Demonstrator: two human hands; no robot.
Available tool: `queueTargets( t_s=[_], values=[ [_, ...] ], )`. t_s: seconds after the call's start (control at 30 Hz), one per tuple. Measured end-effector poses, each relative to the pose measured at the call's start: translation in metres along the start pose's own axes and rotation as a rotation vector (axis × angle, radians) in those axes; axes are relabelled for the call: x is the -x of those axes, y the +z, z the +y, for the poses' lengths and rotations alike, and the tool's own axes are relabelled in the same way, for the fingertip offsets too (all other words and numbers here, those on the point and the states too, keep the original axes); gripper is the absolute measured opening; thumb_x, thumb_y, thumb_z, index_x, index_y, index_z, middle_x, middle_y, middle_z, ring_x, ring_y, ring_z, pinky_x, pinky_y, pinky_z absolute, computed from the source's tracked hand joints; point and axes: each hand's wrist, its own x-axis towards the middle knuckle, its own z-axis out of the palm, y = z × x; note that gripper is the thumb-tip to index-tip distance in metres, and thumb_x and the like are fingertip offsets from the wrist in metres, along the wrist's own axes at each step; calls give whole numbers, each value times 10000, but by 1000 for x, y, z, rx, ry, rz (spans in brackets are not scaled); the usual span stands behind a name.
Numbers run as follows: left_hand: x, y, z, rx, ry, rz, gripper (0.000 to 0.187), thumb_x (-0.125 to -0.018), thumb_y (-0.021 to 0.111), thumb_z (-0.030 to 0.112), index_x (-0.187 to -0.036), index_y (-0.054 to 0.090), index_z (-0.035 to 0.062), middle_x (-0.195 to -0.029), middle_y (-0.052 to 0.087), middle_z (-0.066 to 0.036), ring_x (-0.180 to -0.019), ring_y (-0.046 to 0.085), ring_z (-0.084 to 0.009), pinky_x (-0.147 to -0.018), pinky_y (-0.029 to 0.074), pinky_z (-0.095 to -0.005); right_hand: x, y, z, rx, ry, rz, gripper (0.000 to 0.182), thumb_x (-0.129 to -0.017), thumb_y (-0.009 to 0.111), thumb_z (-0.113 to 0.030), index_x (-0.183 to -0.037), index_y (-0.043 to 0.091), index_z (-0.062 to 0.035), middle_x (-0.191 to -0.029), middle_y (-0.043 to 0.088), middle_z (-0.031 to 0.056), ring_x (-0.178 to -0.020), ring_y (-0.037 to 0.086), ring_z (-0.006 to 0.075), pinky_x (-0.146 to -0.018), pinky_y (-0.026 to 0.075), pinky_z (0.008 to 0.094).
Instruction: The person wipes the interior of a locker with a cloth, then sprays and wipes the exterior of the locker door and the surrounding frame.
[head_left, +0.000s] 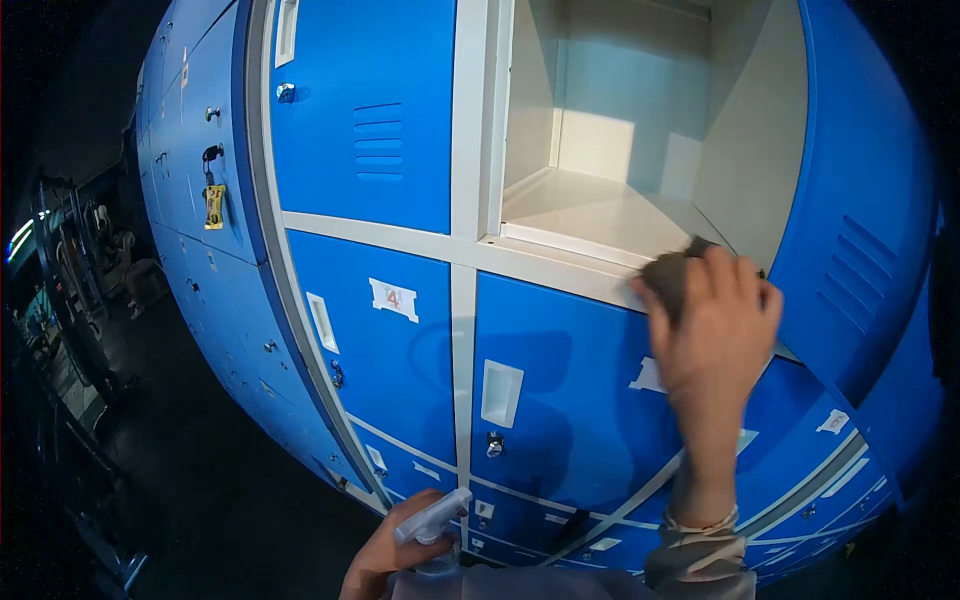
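My right hand (715,310) holds a dark grey cloth (668,280) against the front lower edge of an open locker compartment (620,215). The fingers are bent over the cloth, and the hand is slightly blurred. Low in the view, my left hand (405,535) is wrapped round a clear spray bottle (435,518) with a whitish trigger head. Most of the bottle's body is hidden at the bottom edge. The open blue locker door (850,230) stands to the right of the compartment.
Closed blue locker doors (365,120) with handles and locks surround the compartment; one bears a label (394,299) with a 4. A yellow tag (214,206) hangs from a lock on the left. Dark gym-like equipment (75,270) stands at the far left.
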Motion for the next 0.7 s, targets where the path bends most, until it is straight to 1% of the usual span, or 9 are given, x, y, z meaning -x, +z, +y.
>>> queueTargets(
  t_s=[0.07, 0.2, 0.23, 0.27, 0.3, 0.43, 0.53, 0.67, 0.7],
  values=[
    [-3, -3, -1, -42, 5, -47, 417, -694, 750, 90, -1083, 616, 20, -1004, 626, -118, -945, 624, -240, -816, 488, -362, -5, 12, -27, -108, -12, -49, 438, -658, 778, -376, -917, 629, -56, -1007, 563, 69, -986, 522, 240, -890, 363, 435],
    [-6, 0, 9, -87, -30, -63, 414, -696, 749, 110, -1079, 619, 20, -988, 622, -118, -943, 626, -243, -816, 488, -365, -27, 46, -83, -422, -199, 87, 417, -639, 781, -343, -888, 616, -53, -933, 547, 59, -912, 517, 225, -823, 365, 413],
    [-6, 0, 7, -75, -26, -65, 415, -697, 750, 115, -1079, 619, 19, -988, 621, -118, -941, 627, -244, -813, 489, -365, -30, 52, -97, -442, -228, 107, 414, -648, 777, -337, -887, 621, -37, -911, 537, 58, -903, 513, 221, -805, 369, 394],
    [-6, 1, 5, -64, -20, -68, 416, -697, 750, 119, -1079, 619, 19, -989, 621, -117, -939, 627, -246, -811, 490, -365, -31, 55, -106, -248, -211, 112, 415, -660, 772, -343, -881, 627, -23, -910, 540, 62, -895, 511, 222, -790, 372, 382],
    [-7, 1, 4, -51, -12, -70, 417, -698, 751, 124, -1078, 619, 18, -989, 621, -117, -937, 628, -247, -809, 490, -365, -31, 53, -107, -253, -203, 92, 407, -667, 770, -342, -876, 628, -23, -907, 540, 62, -891, 510, 221, -790, 372, 380],
    [-8, 2, 5, -64, 14, -83, 425, -697, 752, 111, -1087, 614, 13, -995, 622, -119, -939, 628, -245, -811, 491, -364, -31, 45, -85, -499, -199, 93, 398, -684, 762, -347, -876, 630, -25, -906, 548, 66, -891, 513, 223, -786, 370, 380],
    [-9, 3, 7, -79, 25, -81, 428, -702, 750, 94, -1098, 608, 13, -1001, 622, -117, -942, 627, -240, -814, 491, -363, -25, 28, -65, -399, -125, -26, 402, -680, 763, -366, -890, 635, -48, -956, 560, 80, -924, 526, 247, -798, 367, 392],
    [-9, 2, -2, -19, 28, -80, 437, -705, 746, 70, -1116, 604, 19, -1012, 622, -113, -950, 623, -241, -820, 490, -370, -5, 8, -15, -156, -63, -27, 394, -700, 752, -334, -930, 623, -42, -986, 558, 99, -937, 524, 275, -797, 374, 392],
    [-9, 1, -4, -22, 27, -82, 441, -705, 745, 65, -1121, 603, 21, -1015, 622, -113, -952, 622, -242, -822, 490, -373, 1, 1, 0, -105, -25, -18, 382, -682, 759, -342, -892, 615, -58, -971, 551, 86, -940, 514, 256, -793, 368, 400]
  ],
)
